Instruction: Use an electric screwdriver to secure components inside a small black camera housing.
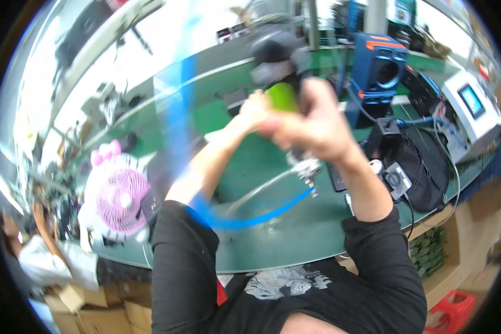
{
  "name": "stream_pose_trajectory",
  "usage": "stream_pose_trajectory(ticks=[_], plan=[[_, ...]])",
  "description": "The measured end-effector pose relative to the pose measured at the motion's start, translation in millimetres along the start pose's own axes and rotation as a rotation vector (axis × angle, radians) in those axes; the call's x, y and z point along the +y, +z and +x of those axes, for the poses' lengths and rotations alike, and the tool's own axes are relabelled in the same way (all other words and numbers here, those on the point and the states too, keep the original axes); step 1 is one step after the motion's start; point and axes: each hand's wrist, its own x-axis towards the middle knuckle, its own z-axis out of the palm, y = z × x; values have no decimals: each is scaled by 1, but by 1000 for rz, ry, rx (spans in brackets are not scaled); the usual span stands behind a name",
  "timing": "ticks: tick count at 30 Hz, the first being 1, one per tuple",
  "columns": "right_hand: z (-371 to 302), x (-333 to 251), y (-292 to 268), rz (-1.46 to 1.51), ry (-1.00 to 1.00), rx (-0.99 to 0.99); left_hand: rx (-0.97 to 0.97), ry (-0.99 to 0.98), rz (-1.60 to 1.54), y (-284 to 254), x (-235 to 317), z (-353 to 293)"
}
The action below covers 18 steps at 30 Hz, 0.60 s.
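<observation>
My forearms reach forward over a green bench, and both hands are blurred by motion. My left hand (253, 111) is closed beside a yellow-green thing (283, 97), its grip partly hidden. My right hand (317, 125) is just right of that, thumb stretched leftward; it seems closed round something mostly hidden. Below it hangs a metal fitting (306, 168) joined to a blue hose (256, 221), which curves left and rises blurred in front of my left arm. Beyond the hands is a smeared black and grey object (275, 53) whose kind I cannot make out.
A pink and white fan (122, 197) stands at left. On the right are blue speaker-like boxes (377, 72), a white device with a screen (473, 108), a black bag (426, 170) and cables. A red stool (453, 312) is at lower right. Another person (61, 259) sits at far left.
</observation>
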Motion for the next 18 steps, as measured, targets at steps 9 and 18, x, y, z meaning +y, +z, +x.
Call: stream_pose_trajectory(ticks=[9, 18], plan=[[-30, -8, -24, -22, -60, 0, -461, -594, 986, 8, 37, 119], [-27, -17, -39, -97, -160, 67, -699, 467, 1048, 85, 78, 248]])
